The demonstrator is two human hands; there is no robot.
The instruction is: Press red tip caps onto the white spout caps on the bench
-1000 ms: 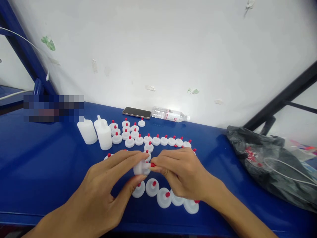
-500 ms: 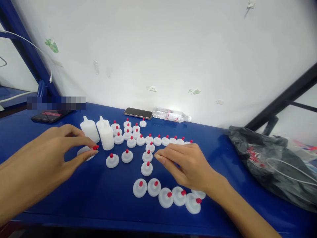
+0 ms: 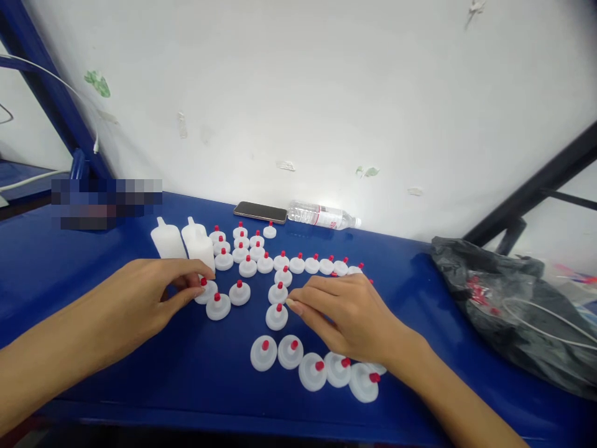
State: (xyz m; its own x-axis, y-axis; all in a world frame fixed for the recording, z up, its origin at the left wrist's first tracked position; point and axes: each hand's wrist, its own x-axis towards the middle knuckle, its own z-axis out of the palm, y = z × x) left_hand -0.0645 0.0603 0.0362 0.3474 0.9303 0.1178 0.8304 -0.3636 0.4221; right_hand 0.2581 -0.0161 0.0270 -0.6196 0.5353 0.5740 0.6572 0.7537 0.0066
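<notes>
My left hand (image 3: 170, 292) pinches the red tip of a round white bottle lid (image 3: 208, 295), which is down at table level. Right beside it lies another red-tipped lid (image 3: 218, 308), and a third lid (image 3: 239, 294) is a little farther right. My right hand (image 3: 338, 314) is closed over the middle of the table, thumb against fingers, beside a short column of lids (image 3: 277, 317). Whatever those fingers hold, if anything, is hidden. White plastic bottles (image 3: 168, 241) with narrow spouts stand behind my left hand.
Several more red-tipped lids (image 3: 263, 353) form a front row, others stand farther back. A phone (image 3: 260, 212) and a clear water bottle (image 3: 321, 215) lie by the wall. At right, a dark plastic bag (image 3: 448, 261) holds small red pieces.
My left hand has moved right with the lid, bringing it against a neighbouring lid, which has shifted slightly right and nearer. My right hand has barely moved.
</notes>
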